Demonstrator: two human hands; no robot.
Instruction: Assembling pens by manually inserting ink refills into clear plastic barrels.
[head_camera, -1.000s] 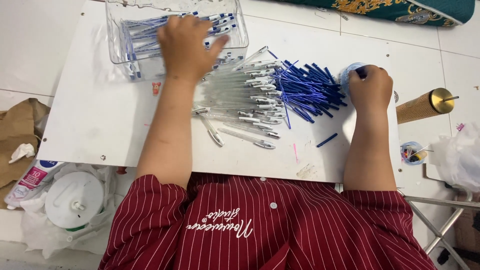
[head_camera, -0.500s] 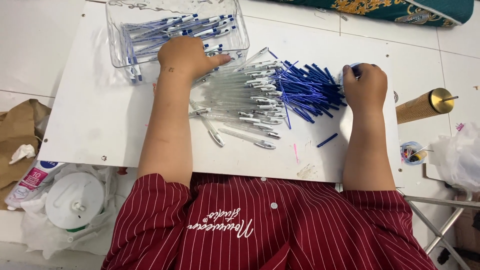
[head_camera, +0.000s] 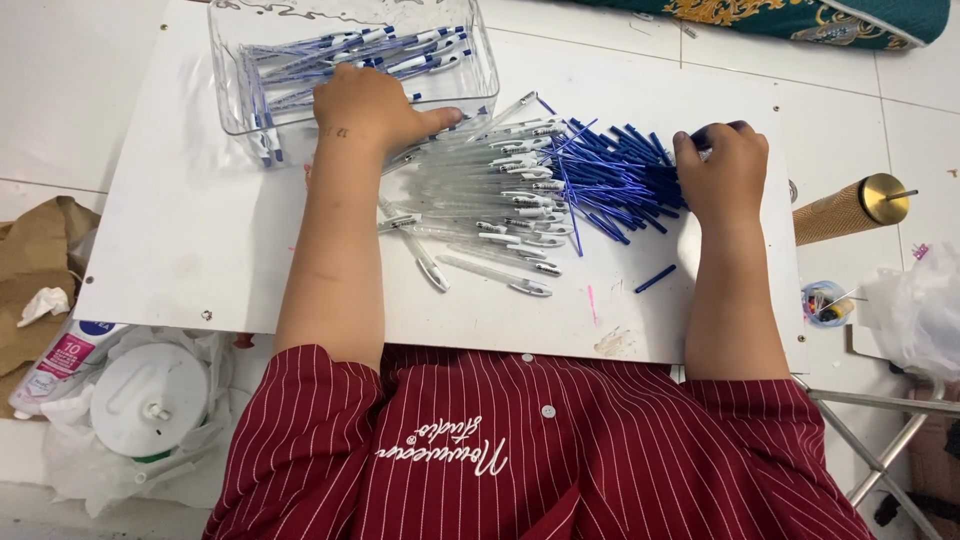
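On the white counter (head_camera: 200, 230) lies a heap of clear pen barrels (head_camera: 490, 185), thin and see-through, with silver tips pointing toward the person. Just beside them, to the right, is a pile of blue pen caps (head_camera: 620, 175), dark blue and narrow, partly overlapping the barrels. The left hand (head_camera: 365, 110) rests on the near edge of the barrels, fingers curled down and thumb stretched out to the right; I cannot tell if it grips one. The right hand (head_camera: 725, 175) is closed loosely on blue caps at the edge of the pile. Behind the left hand stands a clear plastic box (head_camera: 225, 95) holding finished pens (head_camera: 340, 50).
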